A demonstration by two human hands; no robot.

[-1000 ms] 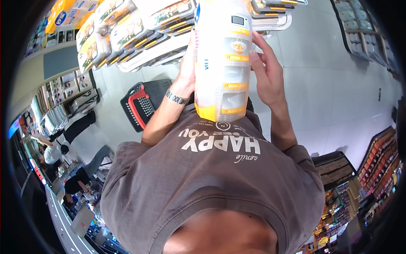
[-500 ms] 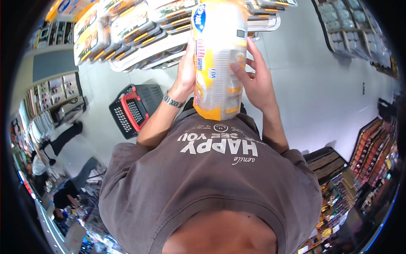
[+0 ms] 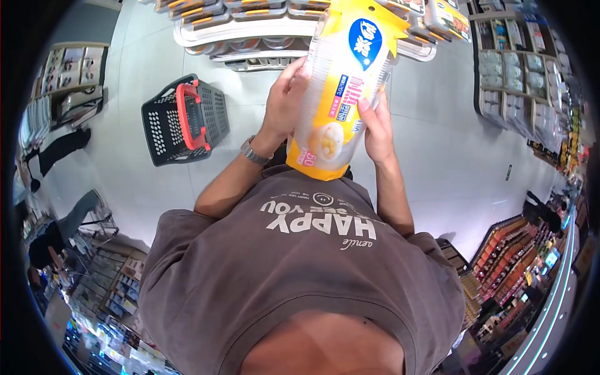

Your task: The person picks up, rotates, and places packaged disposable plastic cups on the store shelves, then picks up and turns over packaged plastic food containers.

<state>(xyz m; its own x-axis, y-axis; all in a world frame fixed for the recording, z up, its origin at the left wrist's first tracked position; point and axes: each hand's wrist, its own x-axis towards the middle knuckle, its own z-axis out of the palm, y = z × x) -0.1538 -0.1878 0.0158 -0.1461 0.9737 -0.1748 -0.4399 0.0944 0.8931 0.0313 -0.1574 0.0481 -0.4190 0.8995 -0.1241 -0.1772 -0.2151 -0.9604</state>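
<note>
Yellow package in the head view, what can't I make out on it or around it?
Yellow package: its back faces away from the head camera, and its smallest print is too small to read there.
Left hand: fingertips at least partly behind the package, head view.
White display shelf: far side cut off by the head view's top edge.

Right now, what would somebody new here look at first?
Probably the bright yellow pack, held up between the left hand and the right hand. Next might come the dark basket with its red handle, on the floor to the left. Then the big white word HAPPY, upside down across the brown shirt.
</note>
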